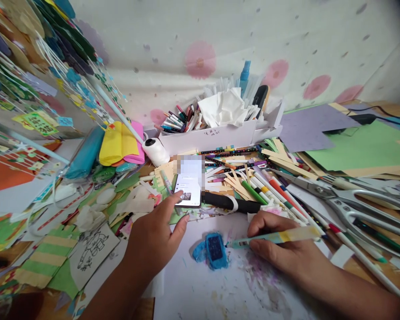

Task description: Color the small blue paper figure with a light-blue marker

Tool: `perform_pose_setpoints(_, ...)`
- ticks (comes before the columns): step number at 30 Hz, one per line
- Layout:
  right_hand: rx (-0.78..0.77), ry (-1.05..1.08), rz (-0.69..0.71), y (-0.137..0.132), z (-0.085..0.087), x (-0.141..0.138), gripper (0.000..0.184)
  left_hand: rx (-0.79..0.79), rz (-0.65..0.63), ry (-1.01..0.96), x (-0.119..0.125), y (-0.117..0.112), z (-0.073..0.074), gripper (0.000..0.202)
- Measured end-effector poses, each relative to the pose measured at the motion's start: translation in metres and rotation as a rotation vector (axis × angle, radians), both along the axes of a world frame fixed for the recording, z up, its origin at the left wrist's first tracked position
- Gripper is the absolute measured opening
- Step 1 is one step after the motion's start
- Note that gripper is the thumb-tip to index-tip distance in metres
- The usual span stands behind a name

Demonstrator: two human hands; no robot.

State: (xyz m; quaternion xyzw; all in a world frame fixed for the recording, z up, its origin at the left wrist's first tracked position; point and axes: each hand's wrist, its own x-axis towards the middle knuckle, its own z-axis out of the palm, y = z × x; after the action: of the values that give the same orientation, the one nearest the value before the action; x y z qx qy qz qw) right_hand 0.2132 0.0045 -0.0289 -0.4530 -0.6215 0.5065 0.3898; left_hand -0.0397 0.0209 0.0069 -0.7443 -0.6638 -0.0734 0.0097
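My left hand (153,238) reaches over a smartphone (190,181) with its screen lit. The index finger is stretched onto the lower left of the screen, the thumb spread away from it, and nothing is held. Between the fingers and thumb of my right hand (283,249) lies a slim pen (280,237) with a pale, yellowish barrel, its tip pointing left. Just beyond that tip a small blue cutout (216,251) with a dark rectangle in its middle rests on a stained white sheet (193,293). A gap too small to judge separates tip and cutout.
Large scissors (353,206) lie at the right beside several markers (276,191). A white box (206,138) with pens and tissue stands behind the phone, near a thread spool (156,151). Paper scraps (50,255) cover the left. Strings of paper ornaments hang at upper left.
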Motion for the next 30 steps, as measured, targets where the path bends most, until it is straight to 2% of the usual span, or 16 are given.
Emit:
perform_pose_setpoints(5,0.016,-0.016,-0.007,0.0007,0.0002,-0.0004,0.012,0.048,0.095,-0.012,-0.0063,0.0049,0.0011,0.039)
perform_pose_setpoints(12,0.005,-0.047,-0.002,0.0012,0.0069,-0.0004,0.012,-0.039,0.117,0.004,-0.0047,0.0092,0.0044,0.039)
perform_pose_setpoints(17,0.012,-0.043,0.001,0.0022,0.0066,-0.0007,0.012,-0.044,0.134,0.025,-0.0042,0.0088,0.0033,0.039)
perform_pose_setpoints(25,-0.015,-0.043,0.008,0.0020,0.0069,-0.0015,0.012,-0.088,0.114,0.032,-0.0041,0.0094,0.0001,0.039)
perform_pose_setpoints(30,-0.019,-0.033,0.006,0.0017,0.0053,-0.0016,0.011,-0.098,0.052,-0.041,0.0001,0.0066,-0.0024,0.042)
